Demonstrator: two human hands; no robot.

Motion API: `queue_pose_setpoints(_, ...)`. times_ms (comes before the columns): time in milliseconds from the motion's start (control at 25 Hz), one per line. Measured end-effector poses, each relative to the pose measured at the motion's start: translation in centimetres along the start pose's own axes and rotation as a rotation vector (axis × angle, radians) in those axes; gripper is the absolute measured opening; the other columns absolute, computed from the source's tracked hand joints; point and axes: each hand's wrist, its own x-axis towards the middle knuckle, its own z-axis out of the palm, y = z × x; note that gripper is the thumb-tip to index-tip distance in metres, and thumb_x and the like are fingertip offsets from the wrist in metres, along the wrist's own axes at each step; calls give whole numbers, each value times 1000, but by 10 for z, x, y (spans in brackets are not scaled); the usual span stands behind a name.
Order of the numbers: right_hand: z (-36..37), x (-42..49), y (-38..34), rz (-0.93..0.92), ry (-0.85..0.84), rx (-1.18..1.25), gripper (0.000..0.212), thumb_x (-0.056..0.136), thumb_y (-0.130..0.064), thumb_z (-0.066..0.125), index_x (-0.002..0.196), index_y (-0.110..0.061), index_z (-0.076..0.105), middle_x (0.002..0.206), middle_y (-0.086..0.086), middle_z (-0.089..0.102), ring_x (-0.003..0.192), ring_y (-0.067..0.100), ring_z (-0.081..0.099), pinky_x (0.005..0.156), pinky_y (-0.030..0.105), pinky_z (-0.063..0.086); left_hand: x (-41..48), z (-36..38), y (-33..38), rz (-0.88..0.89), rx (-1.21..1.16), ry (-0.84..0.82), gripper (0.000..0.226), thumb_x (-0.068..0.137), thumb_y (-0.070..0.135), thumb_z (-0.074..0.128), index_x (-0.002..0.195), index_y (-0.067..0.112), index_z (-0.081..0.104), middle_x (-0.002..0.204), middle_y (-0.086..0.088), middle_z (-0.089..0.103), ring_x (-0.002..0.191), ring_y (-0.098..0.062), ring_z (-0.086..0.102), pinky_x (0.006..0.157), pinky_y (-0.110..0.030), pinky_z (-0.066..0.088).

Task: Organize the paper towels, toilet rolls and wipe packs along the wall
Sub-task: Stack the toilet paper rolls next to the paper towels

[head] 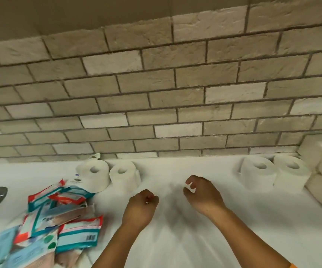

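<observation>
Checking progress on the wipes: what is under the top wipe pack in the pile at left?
Under the top wipe pack lie more overlapping wipe packs, heaped on the white counter. How many lie beneath, and whether anything else lies under them, is hidden.

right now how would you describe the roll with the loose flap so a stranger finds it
Follow the foot of the brick wall to the left, above the pile of wipe packs. Two toilet rolls stand there side by side; it is the left roll, the only one with a torn sheet sticking up.
</observation>
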Motion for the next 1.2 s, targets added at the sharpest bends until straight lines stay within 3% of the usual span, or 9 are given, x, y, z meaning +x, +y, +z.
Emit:
queue_pose_setpoints(200, 59, 5, -70, -49, -80, -14, 19, 91, -46, 58, 108, -38, 60, 99, -16, 64, 88, 9, 61, 75, 27, 47, 8, -76, -66, -10, 77, 31, 17, 91, 45, 64, 82, 30, 66, 94, 6, 74, 89, -17, 67, 85, -30, 53)
queue_pose_setpoints(360, 93, 10, -106, -82, -127, -37, 18, 89, -46, 59, 105, -39, 60, 97, -15, 64, 88, 11, 61, 77, 28, 49, 25, -117, -103, 3, 176, 76, 17, 91, 44, 63, 83, 29, 65, 96, 4, 75, 88, -18, 68, 84, -32, 56)
queue_pose_setpoints(440, 106, 15, -121, -98, -143, -47, 19, 89, -47, 58, 105, -39, 61, 96, -16, 63, 87, 11, 60, 77, 27, 48, 44, -131, -116, 11, 284, 119, 17, 91, 45, 61, 93, 29, 68, 104, 4, 74, 92, -17, 68, 86, -31, 56)
queue_pose_setpoints(560, 121, 24, -136, -124, -163, -76, 23, 89, -48, 58, 110, -39, 62, 97, -17, 63, 87, 10, 59, 76, 27, 47, 85, -143, -131, 81, 588, 132, 34, 93, 45, 58, 123, 29, 62, 126, 5, 64, 114, -18, 60, 94, -33, 52)
queue_pose_setpoints(760, 132, 33, -136, -132, -189, -117, 25, 89, -50, 56, 112, -40, 60, 103, -17, 62, 95, 9, 61, 83, 28, 50, 157, -154, -144, 134, 955, 118, 74, 84, 36, 69, 148, 24, 34, 155, -8, 32, 138, -31, 37, 108, -50, 45)
queue_pose_setpoints(920, 133, 36, -125, -111, -205, -118, 24, 91, -49, 55, 113, -39, 59, 104, -17, 61, 97, 7, 59, 86, 28, 50, 189, -151, -152, 67, 954, 59, 82, 80, 42, 76, 147, 32, 29, 154, -10, 24, 140, -36, 29, 110, -55, 44)
queue_pose_setpoints(1200, 132, 29, -112, -52, -234, -78, 23, 92, -46, 57, 114, -39, 61, 106, -16, 61, 99, 7, 60, 87, 28, 50, 185, -157, -171, 167, 883, 142, 73, 80, 44, 76, 138, 32, 34, 149, -7, 29, 134, -34, 34, 102, -55, 50)
